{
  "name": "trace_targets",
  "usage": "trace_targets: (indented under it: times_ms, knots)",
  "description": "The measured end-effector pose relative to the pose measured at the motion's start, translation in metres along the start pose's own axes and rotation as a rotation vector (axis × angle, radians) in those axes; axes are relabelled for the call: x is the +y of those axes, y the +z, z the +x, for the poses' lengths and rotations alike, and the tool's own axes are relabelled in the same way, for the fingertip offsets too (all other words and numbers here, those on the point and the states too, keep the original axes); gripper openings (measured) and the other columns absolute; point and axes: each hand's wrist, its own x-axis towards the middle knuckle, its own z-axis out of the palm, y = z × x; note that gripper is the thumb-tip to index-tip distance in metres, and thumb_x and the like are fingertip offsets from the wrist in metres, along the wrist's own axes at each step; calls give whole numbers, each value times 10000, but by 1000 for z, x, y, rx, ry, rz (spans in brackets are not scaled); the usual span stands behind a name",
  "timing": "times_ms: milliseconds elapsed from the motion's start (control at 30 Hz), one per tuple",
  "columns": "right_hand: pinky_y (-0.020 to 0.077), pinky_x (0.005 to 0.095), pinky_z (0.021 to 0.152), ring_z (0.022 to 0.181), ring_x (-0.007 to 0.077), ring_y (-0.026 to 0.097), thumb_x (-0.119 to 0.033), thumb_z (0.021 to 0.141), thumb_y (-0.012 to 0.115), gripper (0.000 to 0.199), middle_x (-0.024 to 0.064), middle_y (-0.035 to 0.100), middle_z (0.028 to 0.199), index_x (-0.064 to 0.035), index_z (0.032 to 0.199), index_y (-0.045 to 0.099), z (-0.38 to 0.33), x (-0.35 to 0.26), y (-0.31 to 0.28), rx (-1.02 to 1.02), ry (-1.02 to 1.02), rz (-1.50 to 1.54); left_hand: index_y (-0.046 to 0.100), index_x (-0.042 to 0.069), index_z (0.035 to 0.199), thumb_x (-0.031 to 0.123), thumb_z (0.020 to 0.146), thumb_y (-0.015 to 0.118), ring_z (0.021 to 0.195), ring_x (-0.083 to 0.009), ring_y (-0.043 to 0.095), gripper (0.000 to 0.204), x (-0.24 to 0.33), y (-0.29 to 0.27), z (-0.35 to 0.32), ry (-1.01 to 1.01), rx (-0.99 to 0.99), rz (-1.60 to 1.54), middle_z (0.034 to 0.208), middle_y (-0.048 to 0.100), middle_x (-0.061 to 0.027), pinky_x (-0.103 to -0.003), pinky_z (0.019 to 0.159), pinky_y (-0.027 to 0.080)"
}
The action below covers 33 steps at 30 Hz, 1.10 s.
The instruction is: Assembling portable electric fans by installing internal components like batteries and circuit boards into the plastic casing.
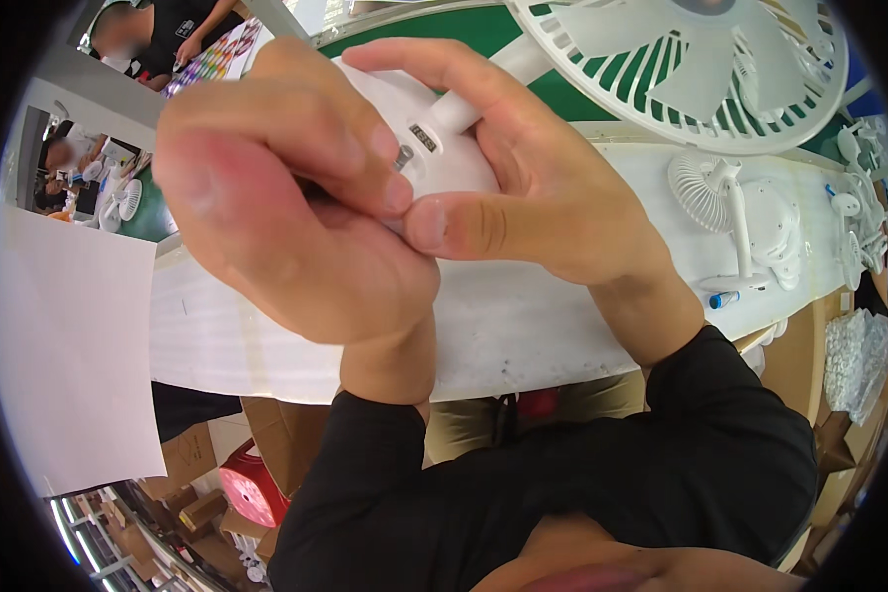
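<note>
A white electric fan (460,170) is tilted up close before me, its round base between my hands. The base carries a small dark display window and a metallic round part. From it the neck runs to the caged fan head at the upper right. My right hand (543,187) is wrapped round the base, fingers over the far edge and thumb at the near edge. Beside that thumb, my left hand (286,197) is closed with its fingertips pinched together at the base. Whatever the left fingers may hold is hidden.
On the white table (523,326), a small white fan (720,197) stands at right with stacked white parts (772,227) and a blue cylinder (724,299). A white panel (79,345) rises at left. Co-workers sit at the far left. A red stool (254,483) is below.
</note>
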Motion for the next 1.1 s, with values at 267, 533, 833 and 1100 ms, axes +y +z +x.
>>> trace_targets:
  times_ms: [267, 533, 833, 1100]
  knots:
    - [450, 329, 953, 1085, 281, 562, -217, 753, 811, 864, 196, 576, 1231, -14, 1476, 385, 0, 10, -9, -85, -204, -85, 554, 107, 870, 382, 1076, 219, 627, -143, 448, 480, 2, 22, 5, -139, 312, -35, 572, 449, -5, -304, 724, 386]
    - [408, 392, 1017, 1186, 311, 512, -221, 735, 826, 936, 212, 496, 1355, -31, 1513, 343, -6, -7, -10, -43, -18, 49, 553, 99, 858, 377, 1069, 200, 644, -155, 456, 496, 0, 17, -2, -79, 28, -136, 575, 446, -5, -317, 759, 399]
    - [324, 413, 1094, 1268, 337, 444, -231, 732, 820, 1032, 215, 417, 1443, -54, 1563, 234, -3, -3, -19, -140, -272, -199, 548, 90, 852, 387, 1060, 162, 647, -160, 457, 530, -5, 36, 3, -216, 174, -185, 602, 460, -17, -320, 755, 391]
    - [260, 449, 1132, 1391, 379, 323, -248, 707, 826, 1130, 212, 288, 1540, -71, 1587, 140, -12, -3, -16, -183, -187, -155, 570, 59, 934, 472, 1041, 157, 666, -157, 487, 594, -6, 30, -10, -77, 15, -288, 704, 521, -61, -311, 753, 400]
